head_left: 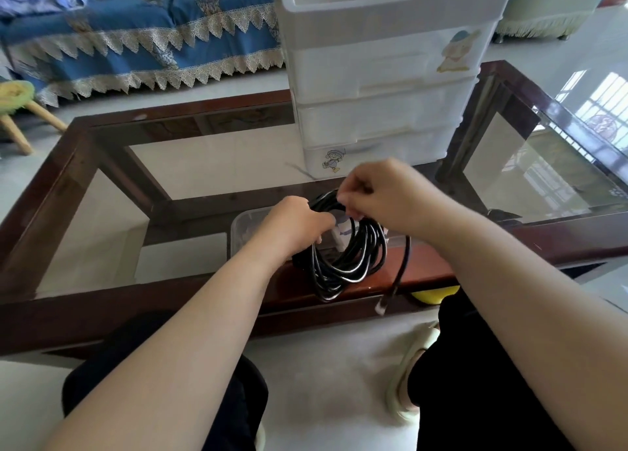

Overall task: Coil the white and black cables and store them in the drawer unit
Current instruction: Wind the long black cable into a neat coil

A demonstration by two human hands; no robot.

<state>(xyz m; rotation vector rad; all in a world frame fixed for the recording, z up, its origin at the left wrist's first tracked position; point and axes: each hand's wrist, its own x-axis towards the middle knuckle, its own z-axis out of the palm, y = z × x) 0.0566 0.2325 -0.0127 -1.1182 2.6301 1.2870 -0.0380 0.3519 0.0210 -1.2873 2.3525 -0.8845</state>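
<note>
Over table's near edge (339,301), left hand (299,222) and right hand (384,192) pinch coiled black cable (353,263).

White drawer unit (384,76) blocking upper centre of frame, bare glass table (102,219) open at left, clear tub (243,233) and coiled black cable (353,256) crowding centre

Glass-topped table (85,192) fills the middle. Beyond its far edge, a blue sofa cover (142,42) with lace trim. Off its left end, a stool (17,110). Under its near edge, a slipper (407,376).
</note>
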